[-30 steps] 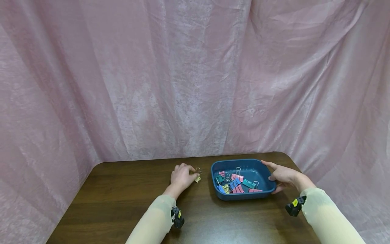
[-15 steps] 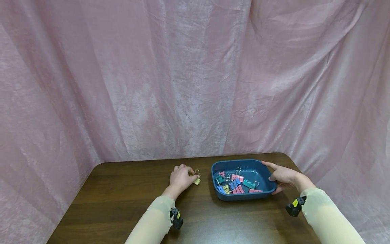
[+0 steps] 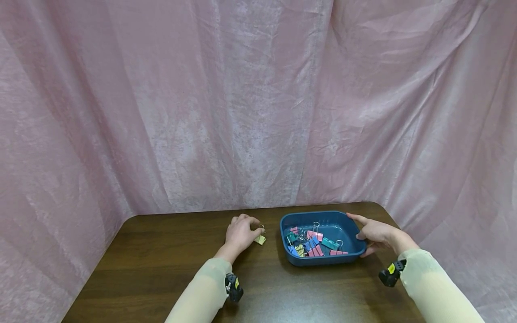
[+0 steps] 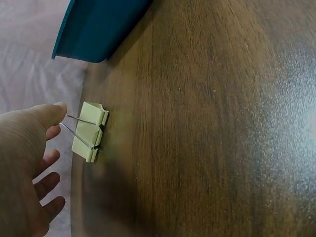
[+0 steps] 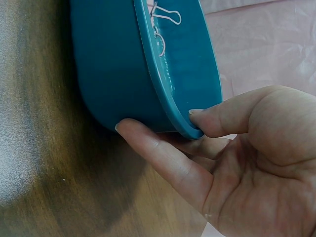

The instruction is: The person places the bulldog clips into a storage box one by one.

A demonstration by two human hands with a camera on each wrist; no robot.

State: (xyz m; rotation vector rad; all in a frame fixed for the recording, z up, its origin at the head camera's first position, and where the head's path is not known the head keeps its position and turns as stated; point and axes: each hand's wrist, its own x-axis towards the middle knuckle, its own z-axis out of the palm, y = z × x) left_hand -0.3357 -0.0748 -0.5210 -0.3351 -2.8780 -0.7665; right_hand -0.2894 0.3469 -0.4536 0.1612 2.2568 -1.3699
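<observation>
My left hand [image 3: 241, 234] pinches the wire handles of a yellow binder clip [image 4: 88, 132] between thumb and finger, as the left wrist view shows. The clip's body hangs beyond the fingertips, close to the wooden table; whether it touches the wood I cannot tell. On the right, my right hand [image 3: 377, 233] grips the right end of a blue plastic bin [image 5: 116, 64], thumb over the rim on the inside and fingers against the outer wall. Inside the bin lie several binder clips, among them a teal clip [image 3: 330, 243], a blue clip [image 3: 312, 243] and a pink clip [image 3: 315, 235].
The brown wooden table [image 3: 161, 264] stretches out to the left and in front of the bin. Behind it hangs a pink curtain [image 3: 242, 112], close to the table's far edge. A small black camera [image 3: 233, 288] sits on the left wrist.
The left hand and the yellow binder clip have shifted very slightly to the left and nearer. The right hand and the bin stay where they were.
</observation>
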